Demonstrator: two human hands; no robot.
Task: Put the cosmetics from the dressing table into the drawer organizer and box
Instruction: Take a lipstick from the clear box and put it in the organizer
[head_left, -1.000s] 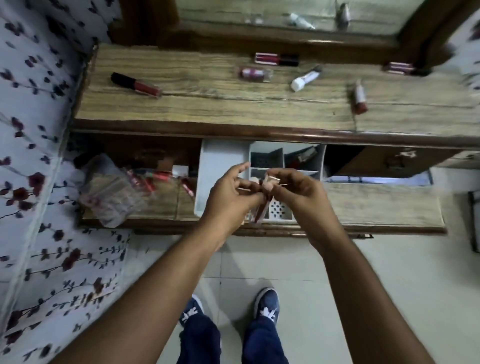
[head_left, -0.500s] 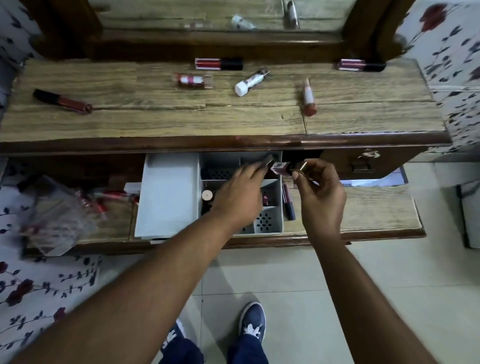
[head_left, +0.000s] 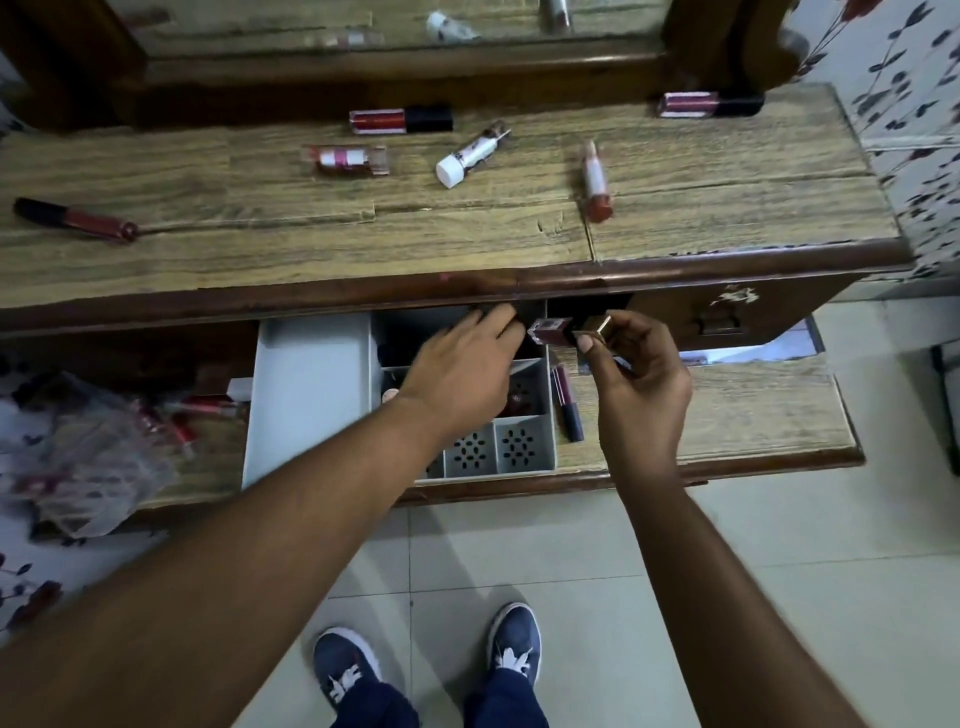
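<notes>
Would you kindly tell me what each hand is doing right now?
Left hand: reaching into organizer; grip hidden.
Right hand: closed on lipstick.

Tabletop (head_left: 260, 249) showing matt, grainy wood; drawer organizer (head_left: 306, 395) looking smooth grey plastic; floor tiles (head_left: 779, 545) gleaming glossy; lipstick cap (head_left: 595, 326) shining metallic gold.
</notes>
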